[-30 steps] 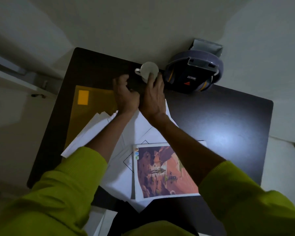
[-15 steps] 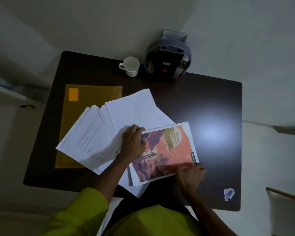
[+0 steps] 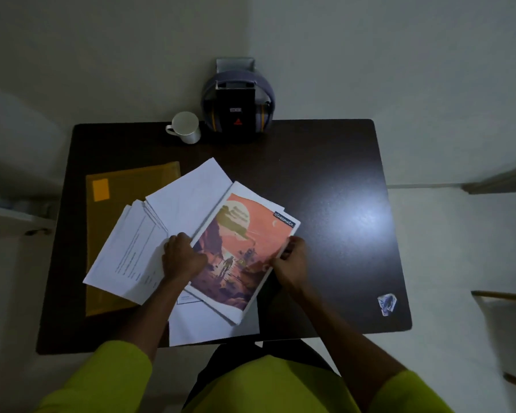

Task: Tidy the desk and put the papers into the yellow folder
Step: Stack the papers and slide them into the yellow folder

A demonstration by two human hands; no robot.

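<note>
A notebook (image 3: 245,234) with an orange and purple picture cover lies tilted on top of a loose spread of white papers (image 3: 188,201) in the middle of the dark desk (image 3: 325,180). My left hand (image 3: 182,257) grips the notebook's left edge, and my right hand (image 3: 291,257) pinches its right edge. The yellow folder (image 3: 122,189) with an orange label lies flat at the left, partly covered by the papers.
A white mug (image 3: 185,128) stands at the desk's back edge, with a dark helmet-like object (image 3: 237,105) beside it. A small blue sticker (image 3: 387,304) sits near the front right corner. A chair edge (image 3: 501,296) shows at the far right.
Both hands came back from the mug at the rear to the notebook. The notebook has been turned clockwise and shifted up-right, and both hands now hold its edges.
</note>
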